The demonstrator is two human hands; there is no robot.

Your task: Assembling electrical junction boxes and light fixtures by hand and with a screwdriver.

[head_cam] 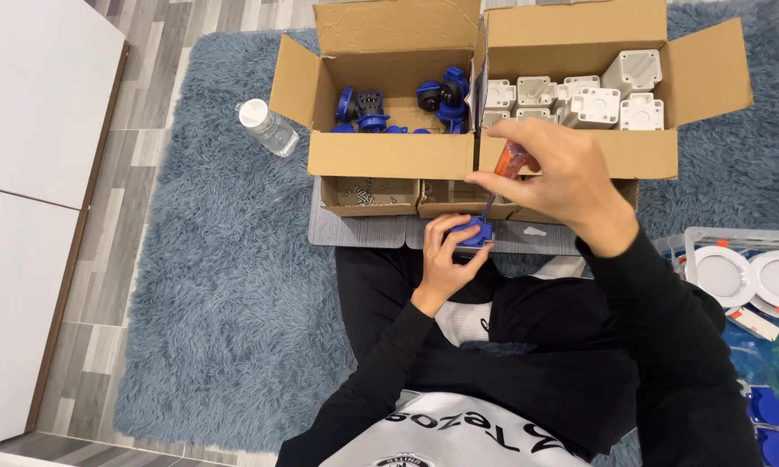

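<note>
Overhead, head view only. Two open brown cardboard boxes at 12 o'clock: left box (pixel 381 156) holds blue and black plastic parts (pixel 441 93), right box (pixel 580 151) holds white plastic housings (pixel 594 105). Small cardboard tray (pixel 368 197) just below the left box, with loose screws in it. All sit on a shaggy grey-blue rug (pixel 225 259) over grey plank floor; white panel (pixel 35 173) at 9 o'clock. Clear plastic bottle (pixel 267 127) lies at 11 o'clock, beside the left box. White round fittings (pixel 757 277) in a clear tray at 3 o'clock. Left hand (pixel 446 259) at centre, fingers closed round a blue part (pixel 474 233) held over the lap. Right hand (pixel 554 177) above it, fingers pinched on an orange-handled screwdriver (pixel 512 162), tip down on the blue part. Right forearm partly hides the right box front.
</note>
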